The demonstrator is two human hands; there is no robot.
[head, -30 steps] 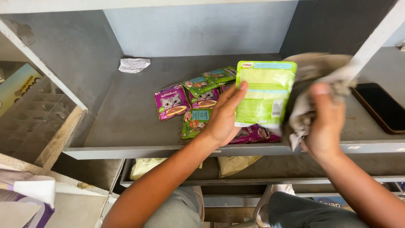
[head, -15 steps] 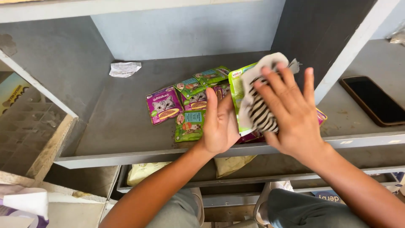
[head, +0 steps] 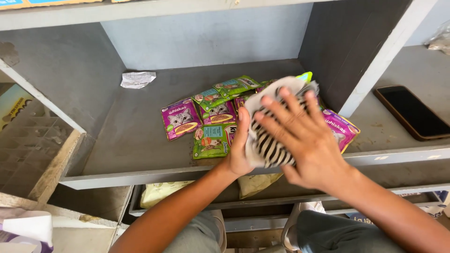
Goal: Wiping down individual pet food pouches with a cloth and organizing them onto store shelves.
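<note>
1. At the far left, beside the grey shelf [head: 140,145], a cardboard divider grid [head: 28,154] sits in a lower compartment, and a white and purple wrapper [head: 23,229] shows in the bottom corner.
2. Near the back of the shelf, to the left, lies a crumpled scrap of white paper [head: 137,79], well apart from everything else.
3. Toward the middle of the shelf, a loose heap of pet-food pouches is spread flat: a purple pouch [head: 180,118] with a cat on it at the left edge, a green pouch [head: 212,139] just in front of it near the shelf lip, and more green and purple pouches [head: 225,96] overlapping behind.
4. The left hand [head: 239,152] comes up from below the shelf edge; its thumb runs up the left side of a striped cloth [head: 267,143], and it grips a pouch from behind, though that pouch is almost wholly hidden, with only a light-green corner [head: 305,76] peeking out above.
5. The cloth, white with black zebra stripes, lies over the held pouch, above the front part of the shelf.
6. The right hand [head: 304,140] lies flat on the cloth, its fingers [head: 281,110] spread and extended, pressing rather than clenching.
7. Under the right wrist, another purple pouch [head: 342,129] juts over the shelf lip.
8. Right of the white upright [head: 389,56], a dark phone [head: 415,112] lies face up on the next shelf.
9. Below the shelf, a pale bag [head: 161,191] shows on a lower level.
</note>
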